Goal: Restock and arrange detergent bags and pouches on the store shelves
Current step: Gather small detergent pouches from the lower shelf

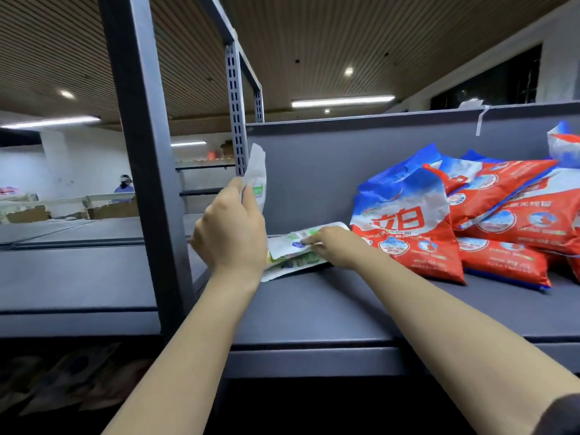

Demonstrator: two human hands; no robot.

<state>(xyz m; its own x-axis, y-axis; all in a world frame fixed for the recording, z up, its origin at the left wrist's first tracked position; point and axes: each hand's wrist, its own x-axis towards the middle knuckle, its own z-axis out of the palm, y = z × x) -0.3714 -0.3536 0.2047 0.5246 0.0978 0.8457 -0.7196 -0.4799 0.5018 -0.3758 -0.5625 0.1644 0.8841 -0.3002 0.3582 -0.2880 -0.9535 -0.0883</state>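
My left hand (230, 230) grips a white pouch with a green label (257, 174) and holds it upright near the shelf's left post. My right hand (332, 246) pinches the top one of a few flat white-and-green pouches (292, 249) lying on the grey shelf (314, 312). Just right of them, several red-and-blue detergent bags (408, 227) lie stacked and leaning on the same shelf, reaching to the frame's right edge.
A dark upright post (147, 171) and a slotted rail (235, 114) stand left of my hands. The shelf's grey back panel (329, 161) rises behind the pouches. Another shelf board (78, 277) extends left. A person stands far off at the left among cardboard boxes.
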